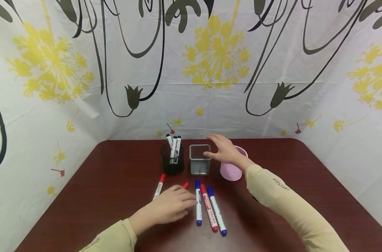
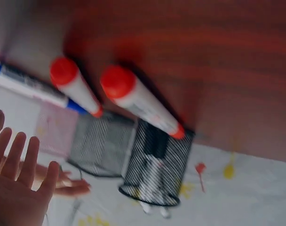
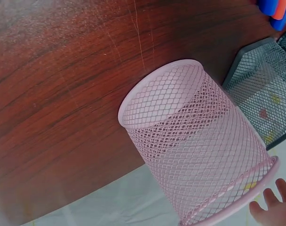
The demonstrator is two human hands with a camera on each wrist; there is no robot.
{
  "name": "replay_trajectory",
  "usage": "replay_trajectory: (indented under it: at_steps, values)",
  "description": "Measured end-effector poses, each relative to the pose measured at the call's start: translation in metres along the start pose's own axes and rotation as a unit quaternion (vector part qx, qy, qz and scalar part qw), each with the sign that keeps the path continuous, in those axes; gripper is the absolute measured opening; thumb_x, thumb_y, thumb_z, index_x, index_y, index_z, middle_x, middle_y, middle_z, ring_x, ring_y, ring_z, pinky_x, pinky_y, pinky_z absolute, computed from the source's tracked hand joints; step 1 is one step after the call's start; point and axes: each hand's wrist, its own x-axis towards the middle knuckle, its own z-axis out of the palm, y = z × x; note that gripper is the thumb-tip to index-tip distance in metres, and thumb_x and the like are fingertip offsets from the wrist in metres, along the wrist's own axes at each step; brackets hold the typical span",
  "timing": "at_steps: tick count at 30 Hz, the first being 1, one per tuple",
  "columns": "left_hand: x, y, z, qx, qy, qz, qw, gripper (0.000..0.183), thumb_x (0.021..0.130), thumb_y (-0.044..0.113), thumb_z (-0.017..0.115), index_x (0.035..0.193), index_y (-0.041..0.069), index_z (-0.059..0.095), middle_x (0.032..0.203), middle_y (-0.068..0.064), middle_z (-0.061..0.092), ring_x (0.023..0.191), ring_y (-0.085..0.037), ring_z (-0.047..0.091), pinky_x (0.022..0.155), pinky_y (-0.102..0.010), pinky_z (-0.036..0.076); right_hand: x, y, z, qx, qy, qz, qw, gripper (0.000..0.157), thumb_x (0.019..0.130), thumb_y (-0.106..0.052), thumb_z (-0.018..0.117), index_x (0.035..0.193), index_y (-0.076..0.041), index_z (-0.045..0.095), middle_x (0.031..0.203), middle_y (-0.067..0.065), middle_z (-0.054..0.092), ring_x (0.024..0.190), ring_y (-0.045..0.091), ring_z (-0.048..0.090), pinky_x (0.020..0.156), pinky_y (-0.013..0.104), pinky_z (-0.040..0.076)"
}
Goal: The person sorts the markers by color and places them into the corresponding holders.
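Observation:
My left hand (image 1: pixel 168 206) hovers above the markers with its fingers spread loosely and nothing in its grip. It partly covers a red marker (image 1: pixel 186 185); another red marker (image 1: pixel 158 186) lies to its left. Just right of its fingertips are a blue marker (image 1: pixel 198 204), a red marker (image 1: pixel 209 208) and a second blue marker (image 1: pixel 217 211). My right hand (image 1: pixel 223 150) reaches over the right rim of a grey square mesh pen holder (image 1: pixel 200 166), fingers apart and empty. Its wrist overlaps a pink round mesh pen holder (image 3: pixel 194 141).
A black round mesh pen holder (image 1: pixel 173 168) stands left of the grey one, with several black-capped markers (image 1: pixel 175 148) upright in it. All stand near the back of the dark red wooden table (image 1: pixel 115 196). Behind hangs a white patterned cloth (image 1: pixel 178 70).

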Motion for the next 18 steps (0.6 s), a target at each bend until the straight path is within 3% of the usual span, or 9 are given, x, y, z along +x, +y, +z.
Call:
replay_trajectory:
  at_steps: [4, 8, 18]
  values:
    - [0.003, 0.009, 0.01, 0.012, -0.031, 0.018, 0.9993, 0.038, 0.074, 0.024, 0.069, 0.11, 0.018, 0.06, 0.111, 0.004, 0.057, 0.101, -0.011, 0.049, 0.086, -0.034, 0.038, 0.003, 0.0, 0.004, -0.02, -0.01, -0.01, 1.0, 0.07, 0.077, -0.044, 0.063, 0.129, -0.002, 0.043, 0.129, 0.016, 0.041, 0.121, 0.032, 0.031, 0.094, 0.052, 0.024]
    - [0.005, 0.014, 0.017, 0.024, -0.034, 0.031, 0.9986, 0.038, 0.074, 0.022, 0.067, 0.111, 0.02, 0.06, 0.113, 0.005, 0.056, 0.101, -0.011, 0.049, 0.086, -0.035, 0.038, 0.005, 0.001, 0.007, -0.03, -0.025, -0.003, 0.999, 0.07, 0.077, -0.047, 0.061, 0.129, -0.003, 0.043, 0.131, 0.015, 0.039, 0.123, 0.032, 0.028, 0.095, 0.054, 0.022]
    - [0.007, 0.018, 0.028, 0.018, -0.039, 0.027, 0.9987, 0.032, 0.079, 0.021, 0.063, 0.111, 0.022, 0.06, 0.113, 0.005, 0.055, 0.103, -0.011, 0.049, 0.086, -0.036, 0.038, 0.008, 0.004, 0.009, -0.045, -0.06, 0.005, 0.997, 0.071, 0.079, -0.049, 0.058, 0.131, -0.004, 0.041, 0.132, 0.016, 0.038, 0.124, 0.035, 0.026, 0.096, 0.054, 0.019]
